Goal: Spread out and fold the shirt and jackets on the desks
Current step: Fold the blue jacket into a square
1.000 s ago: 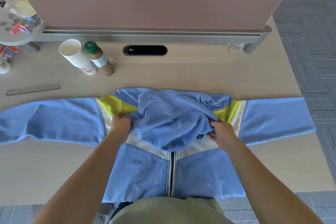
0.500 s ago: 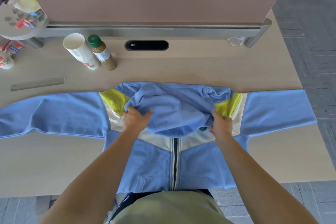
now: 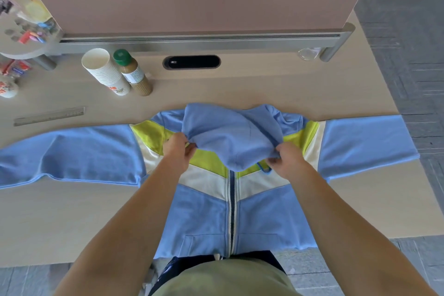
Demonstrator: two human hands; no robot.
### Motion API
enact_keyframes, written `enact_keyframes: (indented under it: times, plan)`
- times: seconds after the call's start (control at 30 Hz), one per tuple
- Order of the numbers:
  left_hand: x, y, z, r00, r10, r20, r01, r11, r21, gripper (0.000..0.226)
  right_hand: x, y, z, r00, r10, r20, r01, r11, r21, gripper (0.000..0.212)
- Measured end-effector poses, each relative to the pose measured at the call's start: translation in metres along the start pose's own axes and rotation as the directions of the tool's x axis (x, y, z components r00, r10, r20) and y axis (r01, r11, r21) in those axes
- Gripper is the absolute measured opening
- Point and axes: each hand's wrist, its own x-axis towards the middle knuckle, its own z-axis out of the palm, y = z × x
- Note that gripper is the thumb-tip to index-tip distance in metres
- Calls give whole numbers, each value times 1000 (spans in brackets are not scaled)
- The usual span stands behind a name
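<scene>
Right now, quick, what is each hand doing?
Left hand: closed on the left edge of the jacket's hood.
Right hand: closed on the right edge of the hood.

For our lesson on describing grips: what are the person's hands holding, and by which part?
The left hand and right hand each pinch the hood of the blue zip jacket, at the hood's near edge, one on either side.

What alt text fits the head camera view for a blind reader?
A person's left hand and right hand grip the hood of a blue, yellow and white zip-up jacket spread front-up on a light wooden desk, sleeves stretched sideways. Stacked paper cups, a green-capped bottle and a ruler sit beyond it.
</scene>
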Motion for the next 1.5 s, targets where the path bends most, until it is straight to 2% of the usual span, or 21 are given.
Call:
enact_keyframes:
  times: [0.07, 0.13, 0.23, 0.27, 0.3, 0.33, 0.37, 0.4, 0.47, 0.5, 0.57, 0.6, 0.7, 0.83, 0.93, 1.03, 1.1, 1.2, 1.3, 1.43, 1.5]
  plan:
    - [6, -6, -3, 996, 39, -76, -23, 980, 198, 8, 2, 6, 1, 991, -67, -112, 44, 980, -195, 12]
    - [10, -7, 0, 988, 142, -52, -112, 920, 375, 16, 3, 10, 8, 930, -314, -190, 196, 862, -468, 11]
    - [18, -3, 11, 954, 295, 56, -256, 702, 664, 41, 2, 8, 19, 905, -414, -99, 250, 704, -664, 55]
    - [22, -2, 14, 948, 305, 90, -261, 583, 769, 43, 1, 6, 23, 916, -399, -46, 249, 655, -713, 53]
    - [27, -1, 17, 941, 315, 124, -268, 467, 843, 41, 5, 3, 25, 918, -396, 9, 264, 594, -760, 38]
    - [29, 0, 19, 939, 314, 142, -272, 423, 864, 36, 5, -1, 26, 913, -405, 48, 289, 559, -777, 17]
    - [30, 0, 21, 937, 322, 133, -279, 468, 839, 30, 7, -5, 25, 912, -406, 57, 301, 570, -764, 10]
    - [27, 2, 22, 949, 300, 101, -274, 621, 734, 26, 9, -11, 24, 919, -389, 58, 310, 623, -718, 19]
    - [17, 4, 18, 982, 137, 133, -172, 937, 305, 28, 8, -20, 18, 950, -309, 36, 273, 773, -572, 22]
    - [11, 3, 12, 973, 63, 221, -83, 993, 81, 30, 5, -23, 14, 961, -276, 30, 253, 827, -503, 19]
    - [4, 1, -6, 950, 33, 311, 6, 992, -124, 31, 2, -25, 3, 983, -182, 14, 178, 939, -294, 8]
    - [4, 0, -15, 954, 56, 295, -14, 990, -141, 32, -1, -24, -1, 992, -123, 22, 125, 981, -152, 2]
    - [1, -10, -30, 965, 32, 259, -1, 993, -118, 28, -6, -10, -12, 999, -26, 21, 24, 997, 69, 26]
    - [-11, -30, -31, 970, -99, 223, 95, 995, 26, 28, -17, 22, -8, 993, 107, 51, -107, 994, -8, 26]
    - [-13, -32, -25, 996, -42, 72, 43, 999, -6, 29, -23, 31, 4, 993, 89, 73, -82, 992, -91, 34]
    - [-13, -27, -27, 999, 35, -33, -37, 997, -68, 22, -30, 22, 5, 984, 12, 179, -31, 994, 103, 34]
    - [-17, -28, -34, 1000, 30, -1, -30, 988, -150, 17, -40, 21, -4, 971, 2, 239, -61, 969, 241, 27]
    - [-17, -44, -46, 985, -11, 170, 58, 960, -274, 29, -43, 40, -21, 979, 22, 204, -65, 977, 204, 28]
    - [-20, -53, -60, 977, -31, 210, 95, 948, -302, 46, -45, 55, -32, 983, 29, 183, -71, 971, 228, 37]
    - [-28, -59, -82, 962, -78, 261, 129, 974, -186, 56, -54, 64, -48, 976, -17, 217, -24, 982, 189, 39]
    - [-29, -64, -89, 985, -72, 156, 64, 996, 54, 57, -54, 74, -53, 986, 32, 165, -39, 998, 43, 31]
